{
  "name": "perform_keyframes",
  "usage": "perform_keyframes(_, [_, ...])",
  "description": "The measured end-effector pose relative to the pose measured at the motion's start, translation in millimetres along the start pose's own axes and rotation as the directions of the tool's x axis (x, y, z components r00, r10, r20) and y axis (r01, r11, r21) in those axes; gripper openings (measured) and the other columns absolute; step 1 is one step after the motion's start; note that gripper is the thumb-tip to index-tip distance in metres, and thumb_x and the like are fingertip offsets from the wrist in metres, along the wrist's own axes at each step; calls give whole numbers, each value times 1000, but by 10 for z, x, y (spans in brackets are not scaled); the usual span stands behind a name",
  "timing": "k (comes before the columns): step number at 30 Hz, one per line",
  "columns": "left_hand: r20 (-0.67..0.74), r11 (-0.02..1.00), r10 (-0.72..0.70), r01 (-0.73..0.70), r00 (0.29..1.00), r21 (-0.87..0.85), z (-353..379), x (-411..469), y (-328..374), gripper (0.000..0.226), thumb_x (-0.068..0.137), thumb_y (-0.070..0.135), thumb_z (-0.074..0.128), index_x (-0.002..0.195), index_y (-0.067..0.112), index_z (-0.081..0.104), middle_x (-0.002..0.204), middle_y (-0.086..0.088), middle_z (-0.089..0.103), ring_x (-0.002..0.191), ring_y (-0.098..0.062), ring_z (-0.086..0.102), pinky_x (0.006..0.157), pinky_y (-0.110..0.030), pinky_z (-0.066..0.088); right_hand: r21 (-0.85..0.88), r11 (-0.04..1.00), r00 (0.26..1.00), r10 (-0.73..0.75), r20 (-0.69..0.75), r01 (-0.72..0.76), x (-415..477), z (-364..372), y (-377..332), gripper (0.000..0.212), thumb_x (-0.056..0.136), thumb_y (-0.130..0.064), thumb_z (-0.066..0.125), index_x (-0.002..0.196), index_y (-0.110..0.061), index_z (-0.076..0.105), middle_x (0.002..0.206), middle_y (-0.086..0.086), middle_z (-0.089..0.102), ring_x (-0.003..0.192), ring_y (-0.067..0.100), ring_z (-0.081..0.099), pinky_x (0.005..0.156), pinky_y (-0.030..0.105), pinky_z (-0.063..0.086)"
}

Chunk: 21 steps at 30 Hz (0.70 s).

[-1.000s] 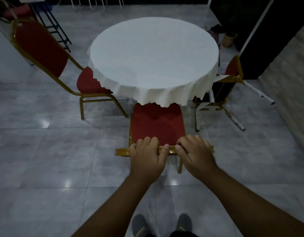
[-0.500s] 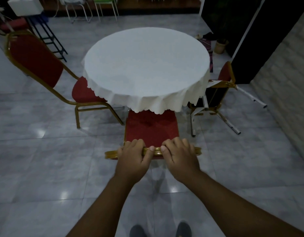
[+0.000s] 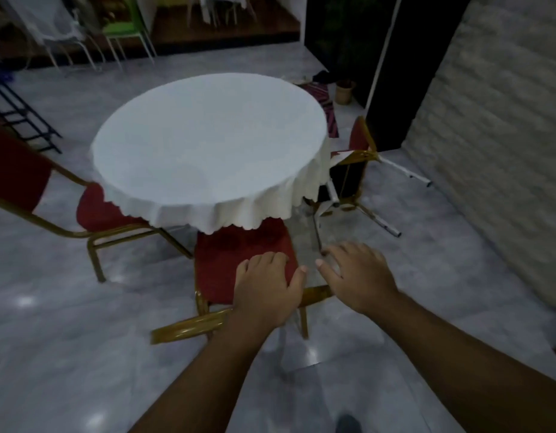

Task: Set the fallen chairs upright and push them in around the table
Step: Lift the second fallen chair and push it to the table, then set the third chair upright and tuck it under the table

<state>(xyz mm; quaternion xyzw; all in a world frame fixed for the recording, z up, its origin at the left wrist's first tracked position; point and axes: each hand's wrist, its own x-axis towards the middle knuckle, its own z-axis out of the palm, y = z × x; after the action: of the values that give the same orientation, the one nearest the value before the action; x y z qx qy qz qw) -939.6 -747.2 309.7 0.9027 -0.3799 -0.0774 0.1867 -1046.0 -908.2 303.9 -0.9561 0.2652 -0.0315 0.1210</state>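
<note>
Palm down, the left hand (image 3: 267, 292) lies loosely curled over the gold back rail of the red-cushioned chair (image 3: 239, 260) tucked under the white-clothed round table's (image 3: 208, 145) near edge, while the right hand (image 3: 358, 276) hovers beside it, fingers spread.

Tablecloth (image 3: 208, 151) white, scalloped hem. Chair seats (image 3: 236, 254) red — frames (image 3: 189, 328) gold. Floor (image 3: 67, 354) grey marbled tile. Far chair (image 3: 123, 29) green.

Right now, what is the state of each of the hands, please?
Left hand: open, resting on the chair back, not gripping it.
Right hand: open, fingers spread, holding nothing.
</note>
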Motion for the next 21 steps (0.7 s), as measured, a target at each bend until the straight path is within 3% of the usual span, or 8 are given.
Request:
perform_keyframes(5, [89,992,125,-126,988,13,363,557,922,59,93,62,28,125,22,58,131,1,58,126,-20,46,112,-44,27,-126,987,995,91,-43,-96,51,-316,1143,59,85,-65,28,124,-31,58,124,-3,61,115,23,53,100,45,32])
perform_keyframes(8, [118,985,166,-171,979,27,623,959,1615,56,98,59,34,135,21,53,140,-1,54,133,-22,42,116,-44,23,-204,966,987,163,-10,-161,61,-587,1949,59,89,-64,34,135,-31,49,140,-2,51,127,22,45,108,48,24])
perform_keyframes(13, [176,987,156,-158,972,-7,993,1650,2699,58,100,57,36,145,21,46,152,-5,45,141,-24,35,117,-41,17,-212,936,959,279,-43,-282,164,-1078,3148,60,92,-61,40,143,-30,40,152,0,38,138,23,33,115,48,16])
perform_keyframes(21, [181,979,194,-202,964,26,1581,3019,3856,62,99,59,34,148,21,41,158,-4,36,147,-25,26,121,-49,12,-227,906,934,354,-55,-357,1062,-1434,4658,62,91,-63,39,144,-30,38,156,4,32,140,25,29,114,47,16])
